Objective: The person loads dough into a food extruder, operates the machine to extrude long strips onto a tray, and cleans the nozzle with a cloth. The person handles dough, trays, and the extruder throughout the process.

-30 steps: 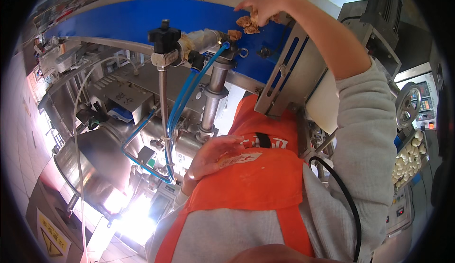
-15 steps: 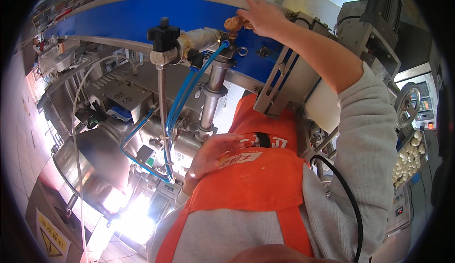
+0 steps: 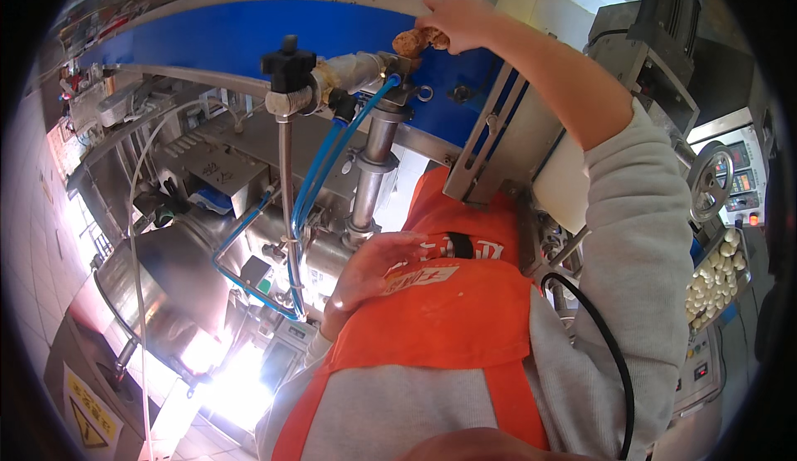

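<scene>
My right hand [image 3: 463, 23] reaches over the blue conveyor belt [image 3: 224, 34], its fingers curled on a brown, crumbly lump [image 3: 437, 39] that looks like filling or dough. A second, rounder brown lump [image 3: 408, 43] sits beside it, just above the outlet end of a metal pipe [image 3: 383, 133]. Whether the two lumps join is hard to tell. Low in front of my orange apron [image 3: 440, 320], my left hand [image 3: 369, 268] holds nothing, its fingers stretched toward the right.
Blue air hoses [image 3: 320, 170] and a black knob [image 3: 288, 63] stand left of the pipe. A steel hopper [image 3: 166, 287] is at the lower left. On the right are a handwheel [image 3: 711, 180], a control panel [image 3: 740, 177] and a tray of small pale round pieces [image 3: 716, 282].
My right hand has shifted slightly, and more of the brown lump in its fingers shows. The left hand stays where it was.
</scene>
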The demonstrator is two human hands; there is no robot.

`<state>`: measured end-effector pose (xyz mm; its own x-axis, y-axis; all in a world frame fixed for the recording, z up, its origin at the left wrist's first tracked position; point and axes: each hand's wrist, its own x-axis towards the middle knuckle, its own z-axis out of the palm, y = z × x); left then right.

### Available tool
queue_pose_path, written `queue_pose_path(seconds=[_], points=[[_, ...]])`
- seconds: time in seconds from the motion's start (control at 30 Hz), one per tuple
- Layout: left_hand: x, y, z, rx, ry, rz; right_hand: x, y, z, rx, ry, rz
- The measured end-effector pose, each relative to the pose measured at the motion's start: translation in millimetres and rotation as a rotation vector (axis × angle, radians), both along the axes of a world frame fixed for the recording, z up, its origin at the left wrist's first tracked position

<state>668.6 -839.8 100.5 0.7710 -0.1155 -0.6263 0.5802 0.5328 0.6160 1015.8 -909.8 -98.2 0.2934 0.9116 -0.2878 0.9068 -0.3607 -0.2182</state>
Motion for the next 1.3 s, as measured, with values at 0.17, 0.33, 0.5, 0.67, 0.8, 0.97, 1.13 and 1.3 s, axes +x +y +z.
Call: queue_pose_path(seconds=[0.17,0.33,0.5,0.67,0.8,0.97,1.13,1.3], points=[[-1,-4,2,0.005,0.011,0.020,37,0,-17,0.073,0.337,-0.027],[-3,-3,1,0.013,0.031,0.023,38,13,0,0.239,0.460,-0.051],[1,-2,2,-0.008,0.037,0.028,6,34,-9,0.139,0.157,0.171],[-2,-6,4,-0.015,0.060,0.093,2,34,-10,0.136,0.059,0.191],[-8,-4,1,-0.011,0.062,0.100,9,26,-11,0.117,0.209,0.062],[-5,-5,-2,-0.012,0.042,0.084,8,25,-15,0.107,0.125,0.044],[-7,-7,3,0.017,0.047,0.088,16,24,-9,0.046,0.268,-0.009],[-13,-13,3,0.025,0.048,0.122,42,6,-14,-0.022,0.488,-0.016]])
